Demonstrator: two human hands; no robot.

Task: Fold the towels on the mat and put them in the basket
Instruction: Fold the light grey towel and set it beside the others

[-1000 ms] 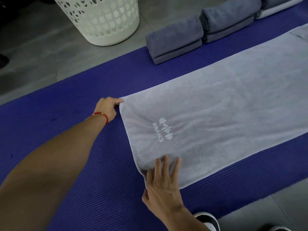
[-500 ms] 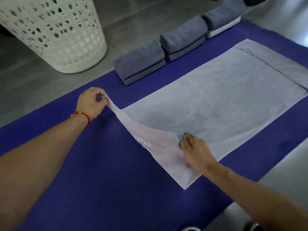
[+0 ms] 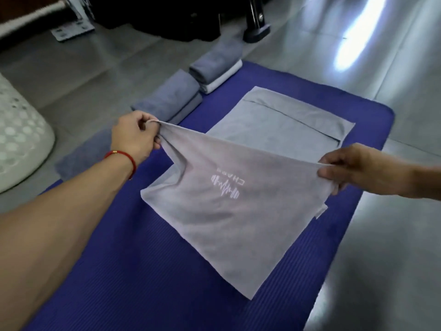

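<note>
- The purple mat (image 3: 133,271) fills the lower and middle part of the frame and lies on a grey tiled floor (image 3: 71,75).
- The light grey towel (image 3: 222,218) is in the centre. Its far end lies flat on the mat toward the upper right, and its near end, with a white logo (image 3: 226,186), is lifted and turned over toward that far end.
- The white basket (image 3: 21,144) with holes stands at the left edge of the frame, on the floor beside the mat.
- Folded grey towels (image 3: 176,96) lie in a row along the far edge of the mat, in the upper middle.
- The left hand (image 3: 136,137), with a red bracelet on the wrist, has its fingers curled tight around one lifted corner.
- The right hand (image 3: 346,168), at the right edge, pinches the other lifted corner between thumb and fingers.
- The towel looks thin, light and very soft. It sags between the hands and will not keep any shape alone.
- I judge the corners are the best place to hold, with the edge kept stretched, so the fold comes down even.
</note>
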